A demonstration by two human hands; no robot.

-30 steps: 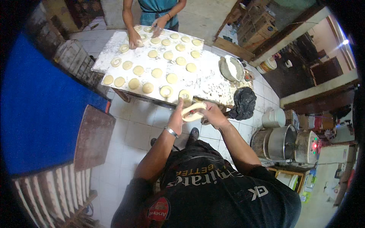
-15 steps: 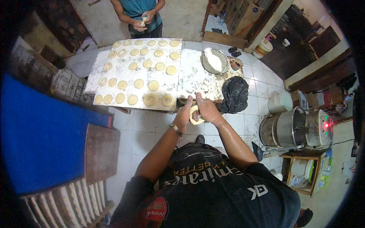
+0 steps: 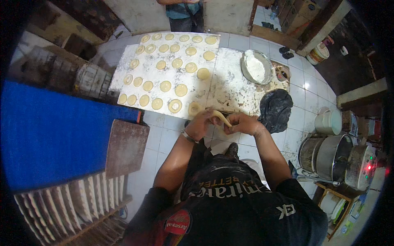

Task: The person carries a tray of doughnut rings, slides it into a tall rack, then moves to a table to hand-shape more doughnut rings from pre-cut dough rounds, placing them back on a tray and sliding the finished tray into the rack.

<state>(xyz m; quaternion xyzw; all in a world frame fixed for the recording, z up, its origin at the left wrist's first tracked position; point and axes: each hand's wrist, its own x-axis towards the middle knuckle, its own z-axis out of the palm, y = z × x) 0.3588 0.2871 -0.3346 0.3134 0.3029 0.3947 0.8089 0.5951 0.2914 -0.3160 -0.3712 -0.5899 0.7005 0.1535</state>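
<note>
A ring of pale dough [image 3: 223, 118] is stretched between my two hands, just off the near edge of the floured table [image 3: 230, 88]. My left hand [image 3: 200, 124] has its fingers closed round one side of it. On the other side, my right hand [image 3: 243, 124] pinches the dough between thumb and fingers. Part of the ring is hidden behind my fingers. Rows of flattened dough rings [image 3: 181, 90] lie on the floured white board [image 3: 172, 75]; the closest one [image 3: 194, 108] sits beside my left hand.
A metal bowl of flour [image 3: 256, 67] stands on the table's right, near a crumpled black plastic bag [image 3: 276, 110]. Across the table stands a person [image 3: 184, 14]. A mixer with a steel bowl [image 3: 328, 156] is at right; a blue sheet [image 3: 61, 139] and slatted rack [image 3: 74, 205] are at left.
My hands have moved apart and drawn the dough ring from round to a longer shape. The view has shifted, so the table sits further right and the other person is partly cut off.
</note>
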